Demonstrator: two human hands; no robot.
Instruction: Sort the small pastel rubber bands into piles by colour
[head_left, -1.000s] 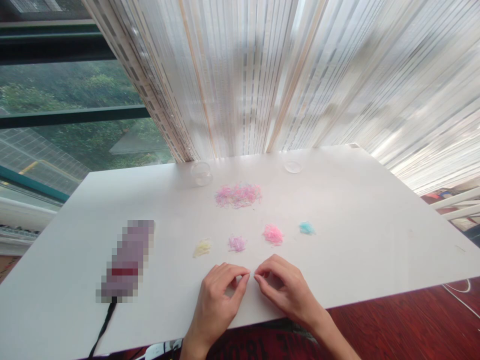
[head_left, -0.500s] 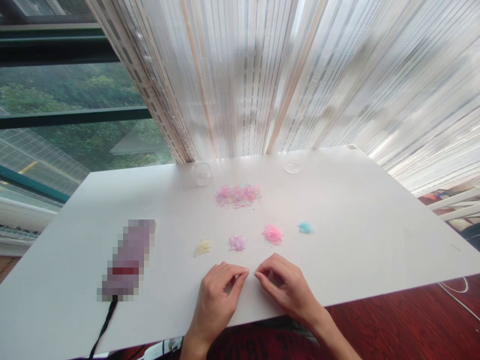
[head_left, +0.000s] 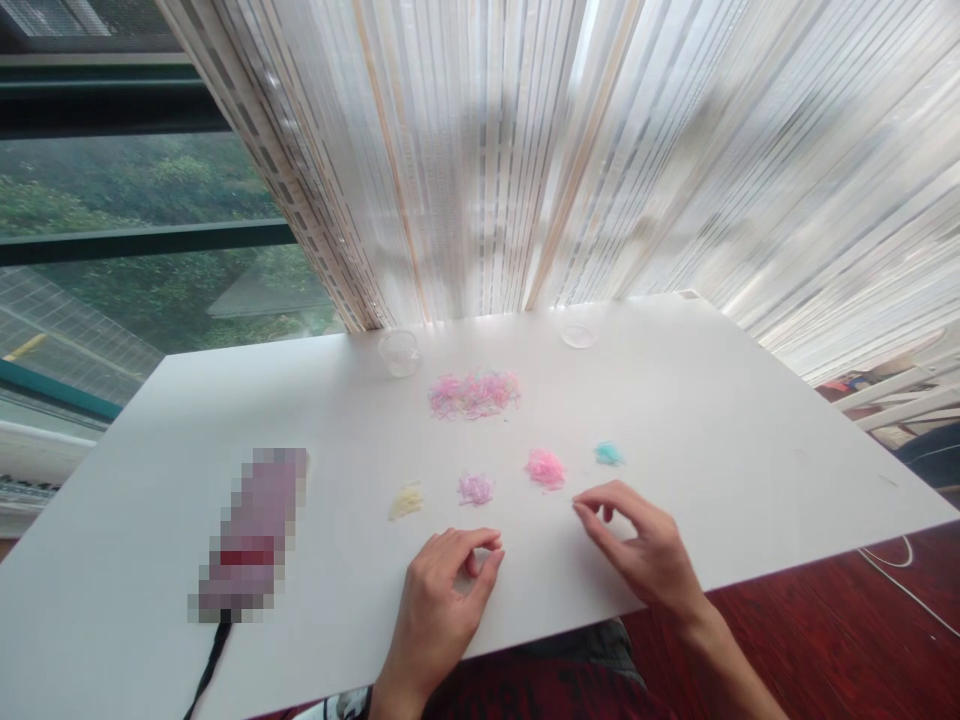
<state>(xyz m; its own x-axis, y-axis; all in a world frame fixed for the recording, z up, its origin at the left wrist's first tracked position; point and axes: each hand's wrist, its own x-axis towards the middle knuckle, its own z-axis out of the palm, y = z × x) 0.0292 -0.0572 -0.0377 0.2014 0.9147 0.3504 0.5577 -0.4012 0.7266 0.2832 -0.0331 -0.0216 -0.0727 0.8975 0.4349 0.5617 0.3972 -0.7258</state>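
Near the front edge, my left hand (head_left: pixel 448 598) is curled with thumb and index tips close together; anything between them is too small to see. My right hand (head_left: pixel 643 545) pinches something I cannot make out, just below the pink pile (head_left: pixel 546 469) and the small blue pile (head_left: pixel 609 453). Above my left hand lies a purple pile (head_left: pixel 475 488), with a pale yellow pile (head_left: pixel 406 501) to its left. Farther back is a wider pile of mixed pink and pastel strips (head_left: pixel 474 394).
On the white table (head_left: pixel 360 620), a clear round container (head_left: pixel 400 354) and a clear lid (head_left: pixel 578 337) stand at the back. A pixelated purplish object (head_left: pixel 251 530) with a black strap lies at the left. Striped curtains hang behind.
My right hand has moved right and slightly up, towards the blue pile. My left hand has stayed nearly in place, its thumb and finger slightly farther apart. The view has shifted a little.
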